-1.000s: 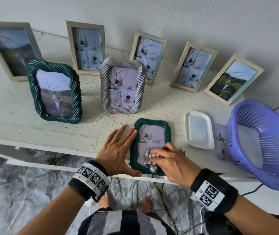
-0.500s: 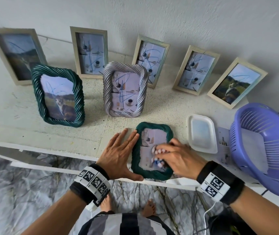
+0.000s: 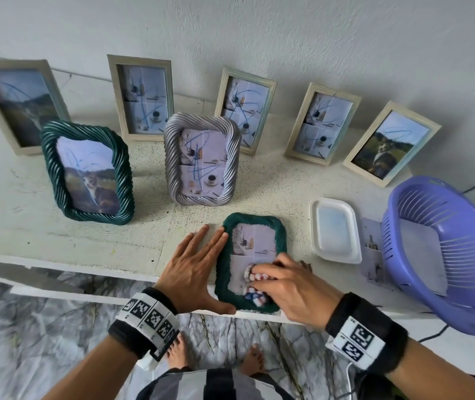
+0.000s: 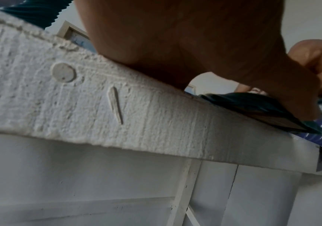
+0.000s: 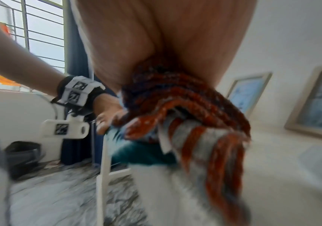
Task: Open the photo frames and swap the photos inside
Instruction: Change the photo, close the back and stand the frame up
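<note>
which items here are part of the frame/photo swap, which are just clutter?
In play:
- small green frame lying flat
- left hand bracing it
- right hand holding a striped cloth on its glass
- standing green frame, silver frame, five wooden frames
- loose photo

Lying about:
- white tray
- purple basket

Lit softly and evenly by daylight, with faint shadows behind the standing frames (image 3: 141, 96) on the shelf (image 3: 273, 180). Bent outward at the head view's edges by the wide lens. Darkened by the near left hand (image 4: 204, 45). Smeared by motion blur around the striped cloth (image 5: 204, 122); overexposed at the barred window (image 5: 30, 30).
</note>
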The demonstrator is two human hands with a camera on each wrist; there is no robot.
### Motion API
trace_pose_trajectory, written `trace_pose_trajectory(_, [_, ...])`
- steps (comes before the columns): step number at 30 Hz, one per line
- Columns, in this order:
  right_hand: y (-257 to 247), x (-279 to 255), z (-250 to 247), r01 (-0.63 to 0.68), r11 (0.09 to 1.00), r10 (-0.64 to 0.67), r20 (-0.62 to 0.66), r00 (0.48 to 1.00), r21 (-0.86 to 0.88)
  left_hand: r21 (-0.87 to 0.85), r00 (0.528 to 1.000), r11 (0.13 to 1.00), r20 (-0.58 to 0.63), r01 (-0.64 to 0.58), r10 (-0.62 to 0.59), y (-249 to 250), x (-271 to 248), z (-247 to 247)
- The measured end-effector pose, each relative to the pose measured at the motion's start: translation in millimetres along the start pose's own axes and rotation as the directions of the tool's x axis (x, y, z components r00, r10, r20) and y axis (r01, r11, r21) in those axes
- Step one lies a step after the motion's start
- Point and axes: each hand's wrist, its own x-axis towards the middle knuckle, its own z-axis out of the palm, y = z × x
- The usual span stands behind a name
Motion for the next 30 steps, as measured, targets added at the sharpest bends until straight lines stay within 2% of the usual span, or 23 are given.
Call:
trace_pose_trajectory(2, [12.2, -7.4, -13.5, -0.059, 0.998, 0.056, -0.122, 0.991, -0.021, -0.001, 1.0, 1.0, -0.01, -0.002, 0.002, 0.0, 0.2, -0.2])
trace_pose_trajectory(4, [31.2, -13.4, -26.6, -0.252, 0.961, 0.274, -0.253, 0.928, 0.114, -0.006, 1.0, 1.0, -0.003, 0.0, 0.0, -0.2, 0.4, 0.0])
trace_pose_trajectory(6, [54.5, -18.8, -36.4, -0.422, 0.882, 0.471, -0.374, 0.799, 0.209, -0.02, 1.0, 1.0, -0.006, 0.001, -0.001, -1.0, 1.0, 1.1])
trace_pose_trajectory(9, [88.4, -21.6, -39.5, -0.589, 0.759, 0.634, -0.525, 0.568, 0.279, -0.039, 1.0, 0.999, -0.008, -0.003, 0.003, -1.6, 0.3, 0.9])
trace_pose_trajectory(11, [102.3, -19.4, -39.3, -0.669, 0.683, 0.7, -0.525, 0.483, 0.295, -0.054, 1.0, 0.999, -0.004, -0.001, 0.001, -0.5, 0.4, 0.2])
trace_pose_trajectory(12, [107.9, -17.0, -37.1, -0.705, 0.648, 0.731, -0.496, 0.469, 0.287, -0.057, 1.0, 0.998, -0.005, 0.0, 0.0, -0.4, 0.1, 0.8])
trace_pose_trajectory(14, [111.5, -13.2, -34.6, -0.772, 0.585, 0.792, -0.38, 0.477, 0.248, -0.054, 1.0, 0.999, -0.008, -0.005, 0.005, 0.2, 1.1, 0.6])
trace_pose_trajectory(16, [113.2, -13.3, -25.7, -0.811, 0.57, 0.813, -0.236, 0.532, 0.133, -0.054, 1.0, 0.999, -0.004, -0.003, 0.003, 0.4, 1.4, -0.2])
trace_pose_trajectory(17, [112.7, -14.6, -20.1, -0.809, 0.587, 0.797, -0.206, 0.568, 0.041, -0.056, 1.0, 0.998, -0.004, -0.003, 0.003, 0.2, 1.5, -0.3])
trace_pose_trajectory(18, [110.6, -16.0, -16.5, -0.811, 0.582, 0.789, -0.2, 0.58, -0.056, -0.057, 1.0, 0.998, -0.003, -0.003, 0.003, 0.0, 1.4, -0.6])
trace_pose_trajectory(24, [91.7, -13.3, -15.5, -0.857, 0.505, 0.797, -0.327, 0.508, -0.1, -0.045, 1.0, 0.999, -0.004, -0.001, 0.001, -0.9, 0.7, -0.3])
trace_pose_trajectory(26, [85.3, -11.6, -19.2, -0.862, 0.503, 0.755, -0.453, 0.474, -0.062, -0.043, 1.0, 0.999, -0.009, -0.005, 0.005, -1.3, 1.0, -0.1])
trace_pose_trajectory(27, [79.0, -11.3, -20.3, -0.851, 0.525, 0.722, -0.518, 0.459, -0.022, -0.048, 1.0, 0.999, -0.014, -0.008, 0.007, -1.3, 1.2, -0.3])
trace_pose_trajectory(29, [63.8, -11.1, -17.9, -0.773, 0.631, 0.615, -0.649, 0.447, 0.065, -0.059, 0.999, 0.998, -0.029, -0.016, 0.014, -0.5, 0.4, -0.8])
trace_pose_trajectory(30, [54.1, -10.1, -15.4, -0.705, 0.698, 0.594, -0.652, 0.472, 0.125, -0.065, 0.999, 0.998, -0.033, -0.019, 0.017, 0.9, -0.6, -1.2])
